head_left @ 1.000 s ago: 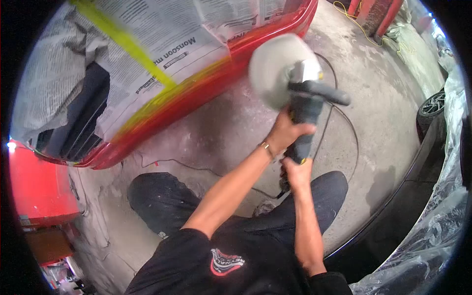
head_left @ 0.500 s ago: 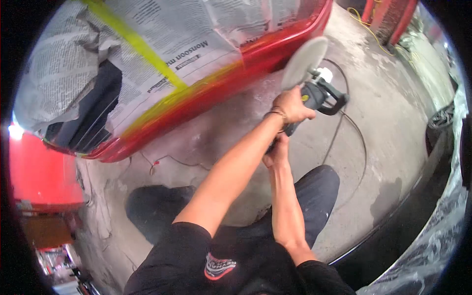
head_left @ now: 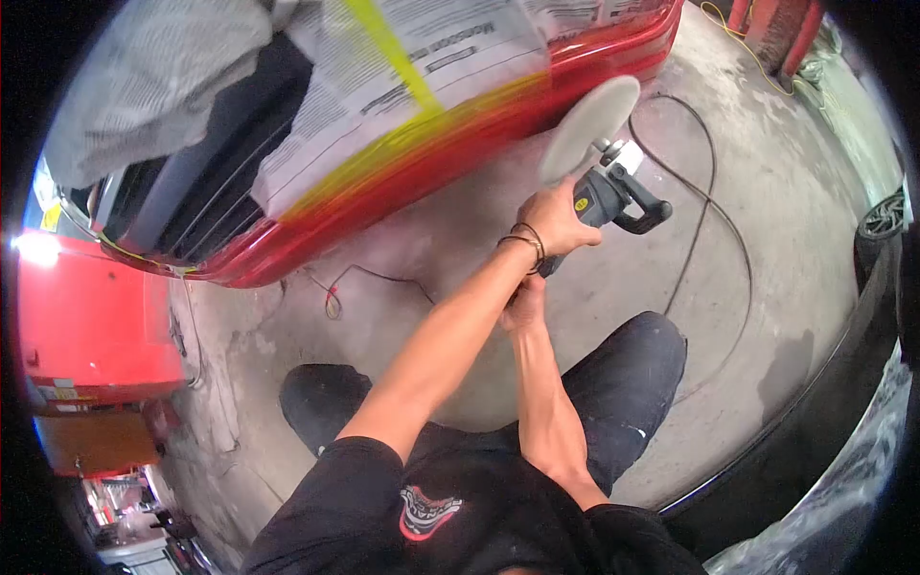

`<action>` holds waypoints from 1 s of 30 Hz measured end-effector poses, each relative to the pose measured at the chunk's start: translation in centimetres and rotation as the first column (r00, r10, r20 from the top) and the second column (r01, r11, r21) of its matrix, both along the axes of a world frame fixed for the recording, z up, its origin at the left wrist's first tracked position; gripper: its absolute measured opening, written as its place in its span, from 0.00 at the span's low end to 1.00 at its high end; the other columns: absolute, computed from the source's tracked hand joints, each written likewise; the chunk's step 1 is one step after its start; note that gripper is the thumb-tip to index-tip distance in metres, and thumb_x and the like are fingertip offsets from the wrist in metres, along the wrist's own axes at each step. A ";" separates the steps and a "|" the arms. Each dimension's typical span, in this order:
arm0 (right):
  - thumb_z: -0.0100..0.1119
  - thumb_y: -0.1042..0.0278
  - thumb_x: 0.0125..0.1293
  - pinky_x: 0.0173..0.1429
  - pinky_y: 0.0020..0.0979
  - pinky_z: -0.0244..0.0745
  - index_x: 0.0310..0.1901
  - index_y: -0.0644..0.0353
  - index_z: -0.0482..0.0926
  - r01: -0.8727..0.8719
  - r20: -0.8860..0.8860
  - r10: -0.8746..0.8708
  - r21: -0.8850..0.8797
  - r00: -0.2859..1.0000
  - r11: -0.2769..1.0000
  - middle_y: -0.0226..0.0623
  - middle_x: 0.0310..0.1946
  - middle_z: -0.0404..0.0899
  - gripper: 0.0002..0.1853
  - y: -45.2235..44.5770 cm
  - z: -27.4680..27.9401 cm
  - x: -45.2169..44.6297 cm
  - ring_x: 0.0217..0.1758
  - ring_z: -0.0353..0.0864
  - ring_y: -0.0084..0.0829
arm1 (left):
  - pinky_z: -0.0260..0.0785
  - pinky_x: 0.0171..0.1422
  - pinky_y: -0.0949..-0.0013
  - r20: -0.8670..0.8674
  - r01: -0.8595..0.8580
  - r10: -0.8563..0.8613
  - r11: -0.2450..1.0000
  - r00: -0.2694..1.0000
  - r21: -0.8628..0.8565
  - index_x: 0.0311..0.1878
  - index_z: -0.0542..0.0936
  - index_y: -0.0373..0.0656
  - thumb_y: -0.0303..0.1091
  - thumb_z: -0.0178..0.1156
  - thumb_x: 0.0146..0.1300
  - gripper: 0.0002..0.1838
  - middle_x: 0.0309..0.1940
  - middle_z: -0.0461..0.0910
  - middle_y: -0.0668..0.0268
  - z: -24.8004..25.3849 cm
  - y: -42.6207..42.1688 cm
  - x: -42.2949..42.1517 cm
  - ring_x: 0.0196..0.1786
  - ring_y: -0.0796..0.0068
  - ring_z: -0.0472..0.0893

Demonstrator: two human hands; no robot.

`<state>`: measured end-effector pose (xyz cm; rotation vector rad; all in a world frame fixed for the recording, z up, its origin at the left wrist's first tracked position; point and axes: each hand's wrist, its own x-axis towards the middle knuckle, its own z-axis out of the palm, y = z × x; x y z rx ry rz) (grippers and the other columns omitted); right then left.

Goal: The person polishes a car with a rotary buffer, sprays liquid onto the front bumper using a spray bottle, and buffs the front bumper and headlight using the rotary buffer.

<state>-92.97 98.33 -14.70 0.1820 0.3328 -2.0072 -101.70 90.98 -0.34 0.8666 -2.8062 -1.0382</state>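
Observation:
My left hand [head_left: 556, 222] is wrapped round the dark body of a polisher [head_left: 602, 199]. Behind it, my right hand [head_left: 525, 305] closes on the polisher's rear end, partly hidden by my left wrist. A large pale round pad [head_left: 589, 129] sits on the tool's head, tilted and facing the red car bumper [head_left: 450, 172]. Whether the pad touches the bumper, I cannot tell. A black loop handle [head_left: 644, 206] sticks out on the right with no hand on it. Newspaper [head_left: 422, 86] and yellow masking tape [head_left: 388, 53] cover the car above the bumper.
A dark cable [head_left: 743, 240] curves over the concrete floor [head_left: 431, 249] right of the polisher. A thin wire [head_left: 374, 276] lies under the bumper. Another red vehicle [head_left: 101, 321] stands at left. On the right are a dark panel [head_left: 767, 460] and plastic sheeting [head_left: 853, 479].
The view has shifted, so the car and floor appear further right. Against them, the polisher and both hands have moved slightly left along the bumper. Both hands keep their hold.

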 end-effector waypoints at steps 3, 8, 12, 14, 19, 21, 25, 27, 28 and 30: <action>0.67 0.49 0.66 0.59 0.43 0.87 0.52 0.57 0.85 0.028 -0.021 -0.024 0.195 0.999 0.980 0.35 0.46 0.89 0.21 -1.4 2.4 5.5 0.50 0.90 0.36 | 0.82 0.58 0.51 -0.034 0.019 -0.018 1.000 0.999 0.021 0.62 0.80 0.37 0.48 0.79 0.42 0.43 0.47 0.90 0.44 1.0 -1.3 5.8 0.50 0.45 0.91; 0.70 0.44 0.64 0.58 0.42 0.85 0.54 0.54 0.85 0.064 -0.068 -0.052 0.192 0.996 0.979 0.30 0.47 0.88 0.25 -3.5 2.8 14.0 0.52 0.89 0.34 | 0.82 0.62 0.52 -0.050 0.033 -0.032 0.999 0.998 0.032 0.64 0.80 0.37 0.49 0.80 0.42 0.44 0.51 0.89 0.44 0.9 -3.4 14.1 0.55 0.45 0.90; 0.71 0.37 0.69 0.59 0.43 0.83 0.58 0.52 0.83 0.061 -0.145 -0.024 0.255 0.989 0.965 0.30 0.50 0.87 0.29 -6.2 -0.2 23.7 0.55 0.87 0.33 | 0.80 0.66 0.53 -0.176 0.091 -0.074 0.992 0.982 0.091 0.67 0.79 0.37 0.46 0.82 0.44 0.45 0.54 0.89 0.46 0.5 -6.3 23.7 0.58 0.48 0.90; 0.70 0.56 0.77 0.69 0.41 0.77 0.66 0.62 0.80 0.082 -0.160 -0.035 0.293 0.986 0.953 0.32 0.60 0.85 0.24 -7.9 -1.8 28.8 0.62 0.84 0.32 | 0.80 0.67 0.54 -0.168 0.081 -0.058 0.988 0.984 0.132 0.69 0.79 0.37 0.44 0.82 0.45 0.46 0.56 0.89 0.47 0.8 -7.5 29.0 0.60 0.51 0.89; 0.82 0.58 0.68 0.81 0.41 0.68 0.76 0.68 0.69 0.188 -0.335 -0.074 0.320 0.939 0.929 0.40 0.71 0.78 0.43 -10.0 -0.8 42.0 0.76 0.75 0.38 | 0.78 0.70 0.56 -0.305 0.031 -0.020 0.999 0.952 0.029 0.73 0.75 0.32 0.39 0.83 0.44 0.50 0.57 0.89 0.49 -1.0 -10.1 42.1 0.60 0.52 0.88; 0.81 0.60 0.67 0.80 0.42 0.68 0.78 0.68 0.66 0.105 -0.332 0.021 0.357 0.943 0.928 0.42 0.73 0.75 0.44 -9.4 0.1 44.8 0.76 0.74 0.38 | 0.77 0.70 0.57 -0.209 -0.016 0.053 0.985 0.976 0.171 0.74 0.74 0.30 0.36 0.83 0.44 0.51 0.58 0.88 0.51 -0.5 -10.2 46.1 0.60 0.55 0.87; 0.79 0.61 0.69 0.76 0.41 0.71 0.76 0.69 0.68 0.018 -0.259 0.084 0.367 0.962 0.930 0.43 0.71 0.78 0.41 -9.0 0.9 47.9 0.72 0.78 0.39 | 0.76 0.70 0.59 -0.044 -0.106 0.126 0.943 0.991 0.315 0.75 0.73 0.30 0.33 0.82 0.43 0.52 0.59 0.86 0.53 0.2 -10.3 48.0 0.61 0.61 0.86; 0.78 0.62 0.70 0.73 0.41 0.75 0.73 0.69 0.71 0.061 -0.263 0.063 0.439 0.963 0.896 0.42 0.67 0.82 0.36 -9.3 0.8 47.2 0.68 0.81 0.38 | 0.81 0.61 0.57 -0.106 -0.071 0.100 0.965 0.989 0.253 0.71 0.76 0.32 0.36 0.81 0.44 0.47 0.52 0.88 0.50 -0.9 -10.3 47.2 0.54 0.58 0.89; 0.77 0.62 0.71 0.71 0.40 0.76 0.71 0.70 0.73 0.127 -0.295 0.029 0.497 0.955 0.858 0.41 0.64 0.83 0.34 -9.7 0.6 46.4 0.65 0.83 0.37 | 0.81 0.62 0.57 -0.099 -0.058 0.084 0.969 0.991 0.241 0.70 0.76 0.32 0.36 0.81 0.44 0.47 0.52 0.88 0.49 -0.8 -10.2 45.9 0.54 0.57 0.89; 0.76 0.62 0.72 0.70 0.40 0.77 0.70 0.72 0.73 0.090 -0.258 0.077 0.576 0.963 0.812 0.41 0.64 0.83 0.33 -9.5 -0.3 43.9 0.65 0.83 0.36 | 0.81 0.63 0.56 -0.124 -0.008 0.031 0.983 0.992 0.185 0.69 0.76 0.30 0.40 0.82 0.45 0.47 0.53 0.88 0.46 -1.8 -10.2 42.9 0.55 0.52 0.90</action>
